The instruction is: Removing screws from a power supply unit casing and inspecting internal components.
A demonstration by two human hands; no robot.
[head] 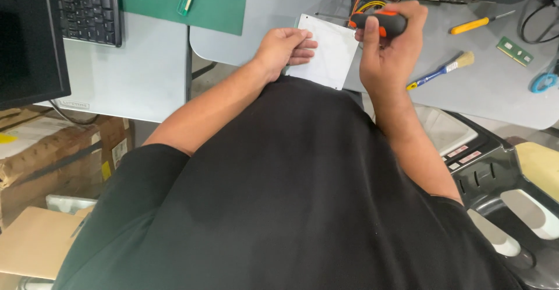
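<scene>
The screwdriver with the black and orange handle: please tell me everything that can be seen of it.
The screwdriver shows only its thick handle, black with orange parts, which looks like rubber or plastic. It lies almost level above the grey table, near the white plate. The right hand is closed around it, thumb on top. Its shaft and tip are hidden.

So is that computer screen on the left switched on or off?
It looks off: the monitor shows only plain black, with no picture or glow. Sleep mode cannot be ruled out.
</scene>
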